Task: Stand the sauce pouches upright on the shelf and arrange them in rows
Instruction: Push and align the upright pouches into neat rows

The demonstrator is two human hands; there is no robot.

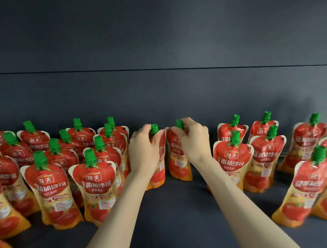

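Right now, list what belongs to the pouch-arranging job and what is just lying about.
Job: left grip holding the left pouch; right grip holding the right pouch; standing pouches at left and right; shelf.
Not the job: dark back panel.

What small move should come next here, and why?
Probably let go of both. The left hand grips the left pouch and the right hand the right pouch by their necks; both already stand upright, side by side on the shelf.
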